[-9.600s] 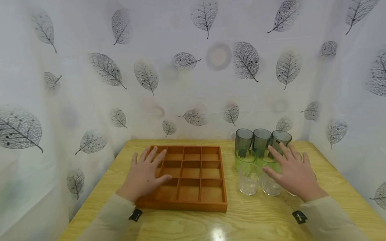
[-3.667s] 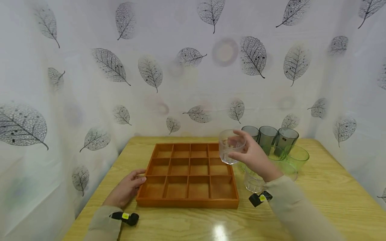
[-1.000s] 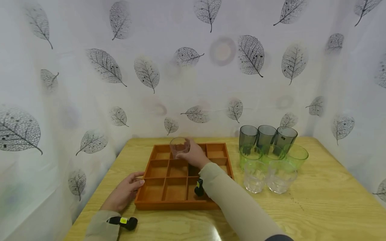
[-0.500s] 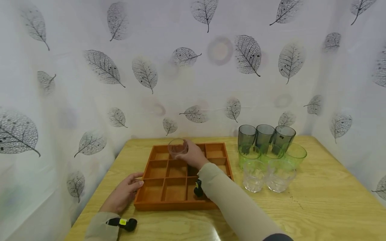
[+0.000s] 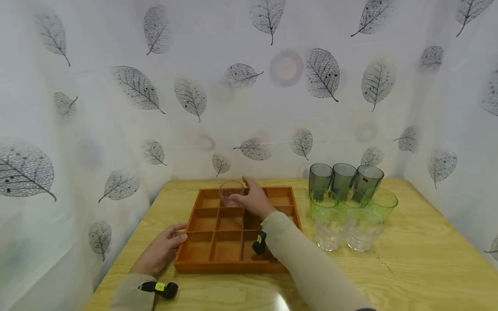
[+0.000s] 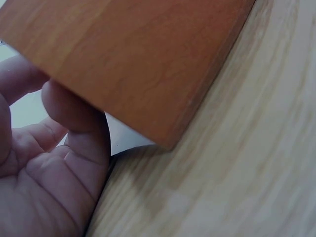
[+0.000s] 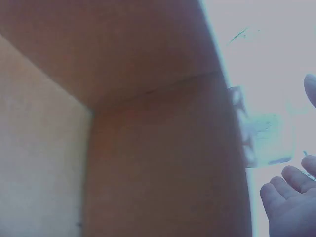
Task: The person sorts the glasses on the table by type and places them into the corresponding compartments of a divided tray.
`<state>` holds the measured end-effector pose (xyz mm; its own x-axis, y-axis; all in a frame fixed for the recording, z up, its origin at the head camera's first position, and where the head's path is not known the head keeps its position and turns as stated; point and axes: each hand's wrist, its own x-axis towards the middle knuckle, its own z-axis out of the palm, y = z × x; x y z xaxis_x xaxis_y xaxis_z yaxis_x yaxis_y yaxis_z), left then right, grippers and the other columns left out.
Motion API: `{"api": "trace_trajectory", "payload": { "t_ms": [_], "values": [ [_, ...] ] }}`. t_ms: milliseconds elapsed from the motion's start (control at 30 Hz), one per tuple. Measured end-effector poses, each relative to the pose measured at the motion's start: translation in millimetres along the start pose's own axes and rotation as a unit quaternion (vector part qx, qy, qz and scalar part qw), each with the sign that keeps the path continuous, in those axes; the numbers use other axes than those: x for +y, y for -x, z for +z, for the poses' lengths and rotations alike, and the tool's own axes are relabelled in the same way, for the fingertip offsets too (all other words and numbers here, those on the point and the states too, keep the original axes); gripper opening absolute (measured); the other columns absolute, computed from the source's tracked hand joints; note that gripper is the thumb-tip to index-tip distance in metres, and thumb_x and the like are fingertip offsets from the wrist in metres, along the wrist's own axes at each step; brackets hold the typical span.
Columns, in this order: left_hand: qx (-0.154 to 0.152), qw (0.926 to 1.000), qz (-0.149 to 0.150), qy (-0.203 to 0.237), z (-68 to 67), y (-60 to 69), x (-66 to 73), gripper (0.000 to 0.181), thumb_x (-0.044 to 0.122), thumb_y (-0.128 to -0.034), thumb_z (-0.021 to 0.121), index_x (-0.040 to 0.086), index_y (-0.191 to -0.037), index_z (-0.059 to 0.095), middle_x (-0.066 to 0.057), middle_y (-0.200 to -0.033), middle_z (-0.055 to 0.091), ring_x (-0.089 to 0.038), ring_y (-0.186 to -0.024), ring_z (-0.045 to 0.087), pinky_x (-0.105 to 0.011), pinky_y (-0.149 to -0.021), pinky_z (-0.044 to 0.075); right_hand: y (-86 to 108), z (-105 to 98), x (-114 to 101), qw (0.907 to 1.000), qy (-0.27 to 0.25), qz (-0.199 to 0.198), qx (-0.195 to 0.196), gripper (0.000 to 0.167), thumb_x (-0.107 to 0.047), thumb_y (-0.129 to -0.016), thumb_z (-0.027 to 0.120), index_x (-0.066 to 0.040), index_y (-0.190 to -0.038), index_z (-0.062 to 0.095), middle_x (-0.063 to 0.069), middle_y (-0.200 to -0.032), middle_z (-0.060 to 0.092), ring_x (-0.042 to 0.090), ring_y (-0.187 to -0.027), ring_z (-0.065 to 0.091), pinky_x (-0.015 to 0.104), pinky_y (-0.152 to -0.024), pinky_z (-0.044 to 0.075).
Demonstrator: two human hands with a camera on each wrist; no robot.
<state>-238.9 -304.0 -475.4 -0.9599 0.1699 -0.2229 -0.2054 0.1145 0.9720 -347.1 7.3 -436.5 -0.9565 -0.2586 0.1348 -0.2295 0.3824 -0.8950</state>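
Observation:
A clear drinking glass [image 5: 231, 194] stands in a back-row compartment of the divided wooden tray [image 5: 229, 267], second from the left. My right hand [image 5: 253, 199] is just right of this glass, fingers spread and thumb extended near its rim. In the right wrist view the right hand [image 7: 291, 205] shows relaxed fingers, with a gap between them and the pale, overexposed glass [image 7: 269, 136]. My left hand [image 5: 160, 248] holds the tray's left side wall. In the left wrist view the bent digits of the left hand [image 6: 54, 163] meet the wood edge, their tips partly hidden.
Right of the tray, two clear glasses [image 5: 329, 235] stand in front of green glasses [image 5: 383, 205] and a back row of grey glasses [image 5: 344, 177]. Everything rests on a wooden table [image 5: 408, 263]. A leaf-patterned curtain [image 5: 249, 112] hangs behind and at the sides.
Earlier, the right hand carried the clear glass from the group at right to the tray's back row. Since half a second ago, its fingers have opened off the glass. The left hand stays put.

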Motion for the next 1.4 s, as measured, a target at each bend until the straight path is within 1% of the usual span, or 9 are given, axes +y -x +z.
{"api": "trace_trajectory", "payload": {
  "t_ms": [100, 200, 367, 533, 800, 933, 1067, 1333, 1400],
  "values": [
    [0.002, 1.0000, 0.001, -0.002, 0.4, 0.5, 1.0, 0.061, 0.021, -0.1056, 0.056, -0.002, -0.154, 0.028, -0.011, -0.118, 0.051, -0.019, -0.099, 0.053, -0.033, -0.082, 0.050, 2.3, -6, -7, 0.9998, -0.019, -0.003, -0.002, 0.091, -0.040, -0.091, 0.076, -0.016, -0.162, 0.024, 0.009, -0.163, 0.029, 0.031, -0.146, 0.031, 0.052, -0.112, 0.033],
    [0.003, 1.0000, 0.002, -0.003, 0.5, 0.7, 1.8, 0.060, 0.020, -0.1056, 0.056, -0.001, -0.154, 0.028, -0.010, -0.117, 0.051, -0.019, -0.099, 0.052, -0.032, -0.082, 0.049, 3.9, -12, -14, 0.9994, -0.034, -0.008, 0.001, 0.092, -0.040, -0.091, 0.076, -0.017, -0.162, 0.023, 0.007, -0.164, 0.028, 0.033, -0.145, 0.033, 0.051, -0.112, 0.033],
    [0.003, 1.0000, 0.005, -0.002, 0.1, 0.1, 1.5, 0.060, 0.019, -0.1058, 0.056, -0.002, -0.154, 0.028, -0.010, -0.117, 0.051, -0.019, -0.100, 0.052, -0.032, -0.084, 0.049, 7.8, -24, -22, 0.9991, -0.035, -0.025, 0.005, 0.093, -0.044, -0.091, 0.076, -0.017, -0.162, 0.023, 0.004, -0.164, 0.026, 0.033, -0.145, 0.034, 0.048, -0.113, 0.032],
    [0.007, 1.0000, 0.005, -0.003, 0.1, 0.3, 0.1, 0.059, 0.017, -0.1057, 0.055, -0.003, -0.154, 0.028, -0.011, -0.117, 0.052, -0.019, -0.101, 0.053, -0.032, -0.085, 0.049, 16.7, -36, -28, 0.9989, -0.042, -0.023, -0.001, 0.100, -0.055, -0.086, 0.076, -0.022, -0.162, 0.022, 0.000, -0.164, 0.026, 0.028, -0.146, 0.032, 0.046, -0.114, 0.031],
    [0.013, 0.9999, 0.004, -0.006, -0.1, 0.7, -2.2, 0.059, 0.018, -0.1053, 0.056, -0.003, -0.154, 0.029, -0.012, -0.119, 0.052, -0.019, -0.103, 0.053, -0.031, -0.086, 0.049, 29.2, -56, -34, 0.9987, -0.043, -0.023, 0.013, 0.107, -0.069, -0.077, 0.076, -0.031, -0.161, 0.022, -0.007, -0.163, 0.026, 0.029, -0.147, 0.030, 0.047, -0.115, 0.030],
    [0.004, 1.0000, 0.003, -0.001, -0.4, 1.4, -2.7, 0.060, 0.017, -0.1060, 0.055, -0.004, -0.155, 0.026, -0.014, -0.122, 0.052, -0.020, -0.103, 0.055, -0.033, -0.086, 0.051, 38.3, -67, -33, 0.9989, -0.039, -0.021, 0.017, 0.107, -0.069, -0.077, 0.076, -0.032, -0.161, 0.022, -0.010, -0.163, 0.026, 0.028, -0.147, 0.030, 0.046, -0.115, 0.029],
    [-0.001, 1.0000, 0.002, -0.002, 0.4, 1.9, -1.6, 0.061, 0.018, -0.1063, 0.054, -0.004, -0.155, 0.025, -0.017, -0.124, 0.051, -0.021, -0.103, 0.057, -0.035, -0.085, 0.052, 48.4, -80, -33, 0.9986, -0.027, -0.034, 0.028, 0.105, -0.067, -0.079, 0.076, -0.030, -0.162, 0.022, -0.009, -0.163, 0.026, 0.027, -0.147, 0.030, 0.044, -0.116, 0.027],
    [0.014, 0.9999, 0.004, -0.006, 3.1, 0.9, 1.2, 0.059, 0.018, -0.1048, 0.056, -0.004, -0.153, 0.029, -0.015, -0.122, 0.053, -0.020, -0.103, 0.056, -0.033, -0.085, 0.050, 72.9, -108, -35, 0.9987, -0.024, -0.038, 0.026, 0.100, -0.062, -0.084, 0.074, -0.033, -0.162, 0.018, -0.008, -0.164, 0.022, 0.031, -0.149, 0.025, 0.053, -0.116, 0.026],
    [0.011, 0.9999, 0.003, -0.007, 2.4, 0.8, 0.7, 0.060, 0.018, -0.1050, 0.056, -0.004, -0.154, 0.029, -0.015, -0.122, 0.053, -0.020, -0.103, 0.056, -0.033, -0.085, 0.050, 80.1, -113, -33, 0.9984, -0.023, -0.046, 0.024, 0.098, -0.060, -0.086, 0.073, -0.033, -0.162, 0.017, -0.007, -0.165, 0.021, 0.032, -0.150, 0.024, 0.055, -0.116, 0.025]
  ]
}}
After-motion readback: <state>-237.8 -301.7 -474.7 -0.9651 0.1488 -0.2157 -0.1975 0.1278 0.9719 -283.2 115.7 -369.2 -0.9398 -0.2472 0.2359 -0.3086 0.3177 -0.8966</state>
